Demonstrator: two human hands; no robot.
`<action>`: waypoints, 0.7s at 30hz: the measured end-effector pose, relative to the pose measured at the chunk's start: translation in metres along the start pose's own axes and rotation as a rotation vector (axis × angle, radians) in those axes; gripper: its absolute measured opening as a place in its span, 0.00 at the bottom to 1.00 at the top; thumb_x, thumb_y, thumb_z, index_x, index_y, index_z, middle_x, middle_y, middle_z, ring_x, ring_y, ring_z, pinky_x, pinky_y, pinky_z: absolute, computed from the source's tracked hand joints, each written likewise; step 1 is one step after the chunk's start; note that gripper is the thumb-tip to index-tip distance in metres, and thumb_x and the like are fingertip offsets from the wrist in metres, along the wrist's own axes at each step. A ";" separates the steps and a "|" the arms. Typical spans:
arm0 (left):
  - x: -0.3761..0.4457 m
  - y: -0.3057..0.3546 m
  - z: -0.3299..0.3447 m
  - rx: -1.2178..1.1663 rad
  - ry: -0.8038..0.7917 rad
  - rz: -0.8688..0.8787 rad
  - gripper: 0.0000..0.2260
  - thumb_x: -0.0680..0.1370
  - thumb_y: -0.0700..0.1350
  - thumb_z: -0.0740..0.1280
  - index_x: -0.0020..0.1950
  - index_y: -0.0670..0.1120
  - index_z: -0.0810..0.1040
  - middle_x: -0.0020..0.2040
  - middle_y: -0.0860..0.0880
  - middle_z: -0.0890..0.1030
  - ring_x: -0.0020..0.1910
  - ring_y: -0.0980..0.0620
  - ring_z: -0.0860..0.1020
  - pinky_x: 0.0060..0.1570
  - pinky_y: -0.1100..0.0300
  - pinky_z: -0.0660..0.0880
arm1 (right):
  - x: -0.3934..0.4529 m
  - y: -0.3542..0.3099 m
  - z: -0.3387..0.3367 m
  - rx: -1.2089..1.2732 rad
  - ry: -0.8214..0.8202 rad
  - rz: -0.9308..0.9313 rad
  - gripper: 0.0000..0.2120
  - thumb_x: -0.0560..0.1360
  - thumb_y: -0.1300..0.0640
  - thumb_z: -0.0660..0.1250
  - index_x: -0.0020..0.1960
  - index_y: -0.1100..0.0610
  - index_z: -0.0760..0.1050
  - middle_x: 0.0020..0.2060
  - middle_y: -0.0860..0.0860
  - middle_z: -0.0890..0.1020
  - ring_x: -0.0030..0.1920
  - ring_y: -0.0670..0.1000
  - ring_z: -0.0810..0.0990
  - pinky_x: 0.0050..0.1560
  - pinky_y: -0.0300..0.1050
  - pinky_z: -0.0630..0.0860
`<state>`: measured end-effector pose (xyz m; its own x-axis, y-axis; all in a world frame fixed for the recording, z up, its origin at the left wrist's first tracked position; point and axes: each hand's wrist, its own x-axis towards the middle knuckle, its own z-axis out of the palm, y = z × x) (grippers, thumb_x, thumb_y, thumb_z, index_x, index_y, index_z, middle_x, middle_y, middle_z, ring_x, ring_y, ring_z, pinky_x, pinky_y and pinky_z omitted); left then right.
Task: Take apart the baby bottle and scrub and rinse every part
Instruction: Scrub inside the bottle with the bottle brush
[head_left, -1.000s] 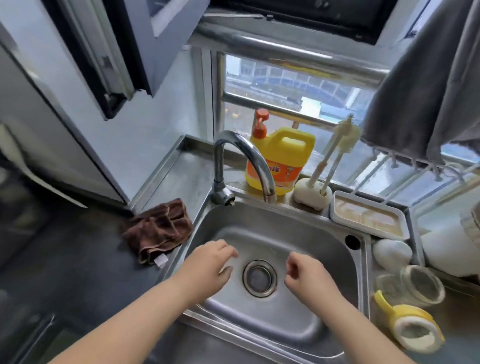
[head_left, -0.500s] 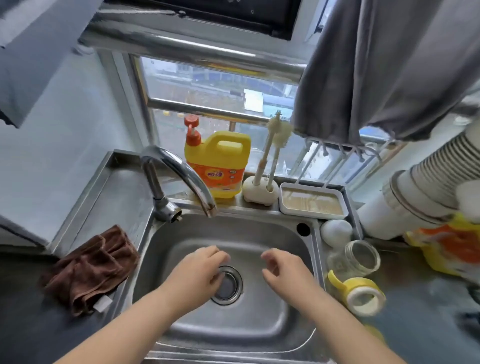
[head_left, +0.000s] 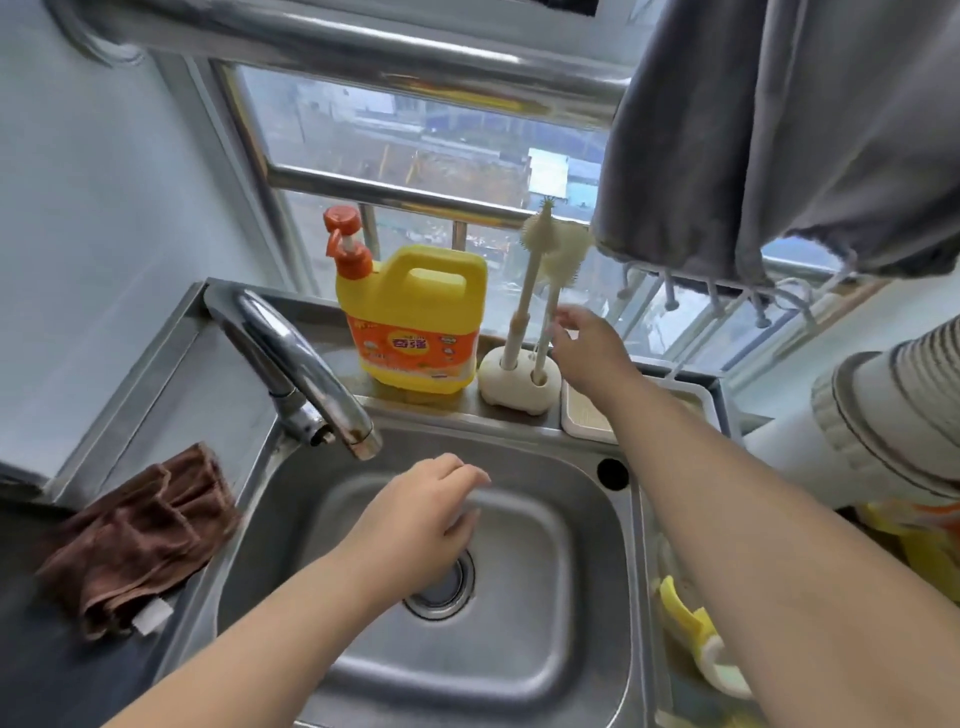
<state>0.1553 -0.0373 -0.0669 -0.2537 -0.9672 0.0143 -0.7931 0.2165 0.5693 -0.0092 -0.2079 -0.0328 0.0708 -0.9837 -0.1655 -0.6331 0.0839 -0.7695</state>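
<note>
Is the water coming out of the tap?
No, it is off. Nothing runs from the tap, and the sink below it looks dry.

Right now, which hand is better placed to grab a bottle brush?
Right hand: its fingers already reach the brush stems in the holder. The left hand hovers low over the sink, farther away.

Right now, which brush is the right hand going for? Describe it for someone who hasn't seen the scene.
Start at the sink; on its back ledge, right of the yellow detergent jug, sits a cream brush holder. It holds two brushes: the right-hand brush, nearest the right hand.
</note>
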 end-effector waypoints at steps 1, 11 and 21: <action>0.000 -0.001 0.000 -0.013 0.009 -0.009 0.14 0.78 0.44 0.64 0.63 0.49 0.74 0.58 0.53 0.76 0.59 0.53 0.73 0.56 0.61 0.70 | 0.002 0.002 0.002 0.015 -0.003 -0.027 0.13 0.80 0.56 0.60 0.63 0.55 0.73 0.57 0.48 0.76 0.57 0.49 0.74 0.61 0.46 0.71; -0.002 0.011 0.000 0.005 0.055 0.098 0.15 0.72 0.46 0.62 0.57 0.49 0.76 0.48 0.53 0.79 0.46 0.53 0.78 0.46 0.67 0.70 | -0.013 -0.017 -0.029 0.108 0.169 -0.132 0.07 0.78 0.56 0.64 0.54 0.54 0.78 0.43 0.44 0.80 0.44 0.46 0.78 0.49 0.41 0.74; 0.009 0.043 -0.093 0.107 0.247 0.300 0.14 0.73 0.45 0.60 0.56 0.44 0.77 0.49 0.48 0.79 0.46 0.49 0.77 0.47 0.55 0.76 | -0.108 -0.044 -0.043 0.263 -0.158 -0.053 0.09 0.81 0.55 0.57 0.49 0.50 0.76 0.30 0.48 0.77 0.34 0.50 0.76 0.44 0.52 0.77</action>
<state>0.1708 -0.0492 0.0340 -0.3526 -0.8590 0.3712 -0.7607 0.4941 0.4209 -0.0218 -0.1117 0.0455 0.2302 -0.9526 -0.1989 -0.4057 0.0918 -0.9094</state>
